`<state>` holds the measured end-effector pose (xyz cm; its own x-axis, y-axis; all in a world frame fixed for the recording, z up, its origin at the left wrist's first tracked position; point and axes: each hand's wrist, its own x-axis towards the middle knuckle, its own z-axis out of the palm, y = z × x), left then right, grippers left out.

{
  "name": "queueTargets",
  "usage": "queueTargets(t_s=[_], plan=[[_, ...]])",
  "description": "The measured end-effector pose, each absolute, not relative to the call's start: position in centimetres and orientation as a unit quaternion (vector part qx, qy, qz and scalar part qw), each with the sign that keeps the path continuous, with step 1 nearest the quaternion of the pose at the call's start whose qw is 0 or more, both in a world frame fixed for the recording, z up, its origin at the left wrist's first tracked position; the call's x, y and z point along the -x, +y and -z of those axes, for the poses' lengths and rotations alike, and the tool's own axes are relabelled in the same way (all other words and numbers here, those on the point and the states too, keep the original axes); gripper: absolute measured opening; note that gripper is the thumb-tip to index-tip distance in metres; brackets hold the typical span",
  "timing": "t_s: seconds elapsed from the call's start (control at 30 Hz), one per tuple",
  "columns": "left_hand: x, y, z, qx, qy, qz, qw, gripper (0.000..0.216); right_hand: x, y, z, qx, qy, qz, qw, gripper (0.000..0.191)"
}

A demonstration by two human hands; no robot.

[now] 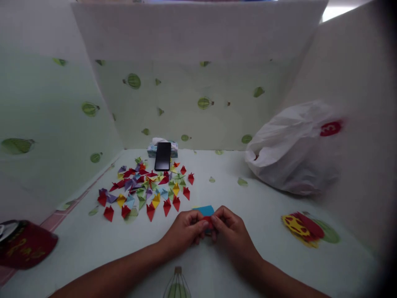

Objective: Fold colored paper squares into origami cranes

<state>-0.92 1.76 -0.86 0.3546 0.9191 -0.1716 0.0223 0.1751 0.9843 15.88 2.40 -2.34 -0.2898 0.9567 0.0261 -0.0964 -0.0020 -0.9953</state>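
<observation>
Between my two hands a small piece of red paper (208, 222) is pinched, its folds mostly covered by my fingers. My left hand (190, 227) grips its left side, thumb on top. From the right, my right hand (228, 227) holds the other side with thumb and fingertips. Just behind the hands lies blue square paper (204, 210), with a sliver of yellow at its left edge. Beyond, to the left, many small folded paper figures (150, 211) in red, yellow, green, purple and blue are spread over the table.
A phone (163, 156) leans on a tissue box (173, 150) at the back. A red drink can (27, 245) stands at the left edge. A white plastic bag (291, 153) sits at the right, with red and yellow paper cut-outs (299, 227) nearer me.
</observation>
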Motion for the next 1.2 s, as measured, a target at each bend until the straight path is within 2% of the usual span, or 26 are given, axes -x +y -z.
queueTargets(t_s=[0.27, 0.57, 0.77, 0.97, 1.2], plan=[[1.5, 2.3, 1.0, -0.541, 0.454, -0.319, 0.632, 0.046, -16.3, 3.7, 2.9, 0.392, -0.621, -0.585, 0.344, 0.045], [1.7, 2.5, 1.0, -0.535, 0.438, -0.319, 0.648, 0.045, -16.3, 3.2, 1.3, 0.420, -0.676, -0.488, 0.359, 0.044], [1.8, 2.8, 1.4, -0.543, 0.459, -0.315, 0.629, 0.044, -16.4, 3.8, 1.6, 0.419, -0.669, -0.517, 0.330, 0.038], [1.6, 2.7, 1.4, -0.543, 0.451, -0.333, 0.625, 0.042, -16.5, 3.6, 1.4, 0.434, -0.696, -0.459, 0.343, 0.039], [1.8, 2.8, 1.6, -0.535, 0.463, -0.346, 0.617, 0.042, -16.6, 3.6, 2.1, 0.439, -0.648, -0.514, 0.351, 0.040]])
